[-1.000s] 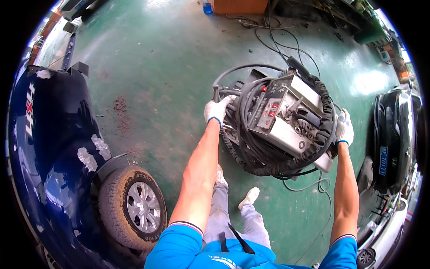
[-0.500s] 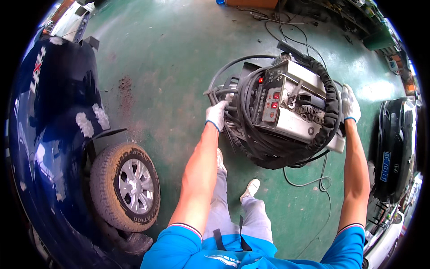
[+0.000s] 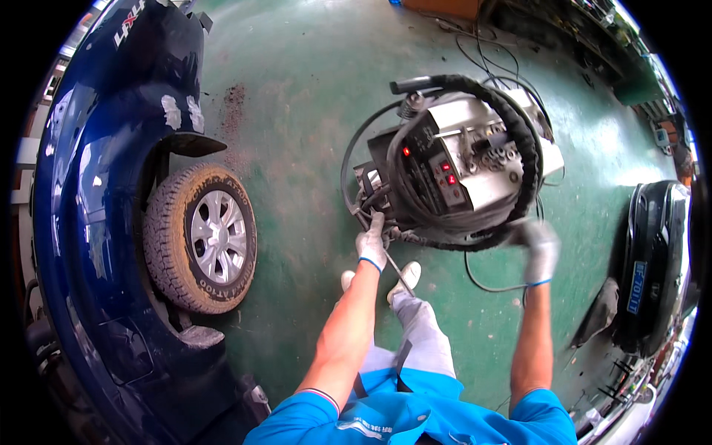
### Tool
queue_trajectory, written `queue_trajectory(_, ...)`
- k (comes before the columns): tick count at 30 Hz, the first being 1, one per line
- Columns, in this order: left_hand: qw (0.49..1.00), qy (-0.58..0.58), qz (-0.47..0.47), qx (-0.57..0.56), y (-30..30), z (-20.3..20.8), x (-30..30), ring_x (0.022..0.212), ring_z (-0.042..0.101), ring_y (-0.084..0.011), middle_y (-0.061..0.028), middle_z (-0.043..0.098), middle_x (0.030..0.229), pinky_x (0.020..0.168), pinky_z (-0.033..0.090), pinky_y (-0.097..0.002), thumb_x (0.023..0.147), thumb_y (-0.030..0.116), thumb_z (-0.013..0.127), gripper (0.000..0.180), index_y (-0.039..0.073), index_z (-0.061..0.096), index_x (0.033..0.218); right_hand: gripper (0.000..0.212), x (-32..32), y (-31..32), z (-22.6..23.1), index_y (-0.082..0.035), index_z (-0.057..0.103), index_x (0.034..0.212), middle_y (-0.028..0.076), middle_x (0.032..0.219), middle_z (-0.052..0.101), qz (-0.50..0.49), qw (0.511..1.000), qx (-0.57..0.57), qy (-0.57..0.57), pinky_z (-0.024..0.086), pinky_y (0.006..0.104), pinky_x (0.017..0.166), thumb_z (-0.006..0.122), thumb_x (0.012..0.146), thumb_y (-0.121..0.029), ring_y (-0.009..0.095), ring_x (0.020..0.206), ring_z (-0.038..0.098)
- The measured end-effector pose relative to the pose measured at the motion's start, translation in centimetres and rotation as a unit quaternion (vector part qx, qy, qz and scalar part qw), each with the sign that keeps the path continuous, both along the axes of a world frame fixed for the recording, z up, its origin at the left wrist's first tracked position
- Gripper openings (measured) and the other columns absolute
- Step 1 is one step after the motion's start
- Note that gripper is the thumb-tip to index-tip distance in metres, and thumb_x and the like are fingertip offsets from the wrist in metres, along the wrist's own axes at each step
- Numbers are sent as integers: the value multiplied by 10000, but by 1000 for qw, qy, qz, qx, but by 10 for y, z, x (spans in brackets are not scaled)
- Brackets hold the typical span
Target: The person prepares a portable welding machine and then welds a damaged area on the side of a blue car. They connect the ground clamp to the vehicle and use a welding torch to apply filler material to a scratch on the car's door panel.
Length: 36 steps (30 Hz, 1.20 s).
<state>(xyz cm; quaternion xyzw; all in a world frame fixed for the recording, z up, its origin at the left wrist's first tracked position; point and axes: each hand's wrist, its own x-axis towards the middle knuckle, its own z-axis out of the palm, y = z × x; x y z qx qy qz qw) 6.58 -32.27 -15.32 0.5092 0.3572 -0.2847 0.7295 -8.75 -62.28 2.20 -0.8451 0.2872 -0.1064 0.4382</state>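
Observation:
A box-shaped, silver-and-black welding machine [image 3: 475, 189] with red lit digits and dark control panels stands in front of me. Thick black cables [image 3: 538, 163] loop around and over it. Low at its left side, my left hand [image 3: 372, 243], in a white glove, is closed around a thin metal rod [image 3: 397, 273] that slants down toward my shoes. My right hand [image 3: 540, 251], also gloved, is beside the lower right of the cable loop. Motion smears its fingers, so whether it touches the cable is unclear.
At left stands a dark blue vehicle body [image 3: 111, 245] with pale sanded patches and a dusty wheel [image 3: 215, 237]. A black car bumper [image 3: 653, 267] is at right. Thin cables [image 3: 493, 55] trail over the green floor [image 3: 297, 111] behind the machine.
My right hand has dropped from the machine's right side to below the cable loop. The left hand has moved down and slightly right, with the rod now slanting downward. The machine appears turned.

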Motion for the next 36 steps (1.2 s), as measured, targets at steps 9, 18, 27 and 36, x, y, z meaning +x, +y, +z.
queue_trajectory(9, 985, -77, -93, 126, 212, 73, -98, 494, 466, -35, -91, 706, 801, 433, 341, -191, 897, 341, 754, 320, 50, 651, 983, 335, 31, 176, -201, 13, 602, 1189, 173, 1190, 646, -218, 618, 731, -191, 470, 535, 1041, 559, 857, -5, 347, 1116, 619)
queue_trajectory(18, 883, 115, -146, 430, 518, 78, -396, 562, 583, -184, -74, 672, 679, 569, 450, -360, 828, 441, 733, 380, 73, 700, 743, 362, 7, 113, -306, -5, 669, 1059, 148, 1112, 688, -159, 708, 688, -19, 495, 437, 1079, 560, 716, 38, 317, 1112, 636)
queue_trajectory(27, 798, 399, -226, 391, 522, 122, -784, 737, 693, -299, -138, 721, 770, 698, 521, -412, 795, 602, 652, 542, 70, 758, 793, 436, 48, 89, -353, -28, 691, 1102, 136, 1061, 718, -164, 767, 619, -38, 614, 414, 914, 539, 704, 62, 302, 1015, 700)
queue_trajectory(36, 832, 410, -84, 363, 488, 165, -902, 599, 617, -208, -116, 707, 747, 594, 495, -359, 807, 557, 683, 526, 35, 744, 832, 678, -64, 95, -315, 21, 597, 1277, 176, 1307, 622, -64, 786, 614, -38, 498, 424, 1091, 453, 615, 37, 321, 1243, 587)
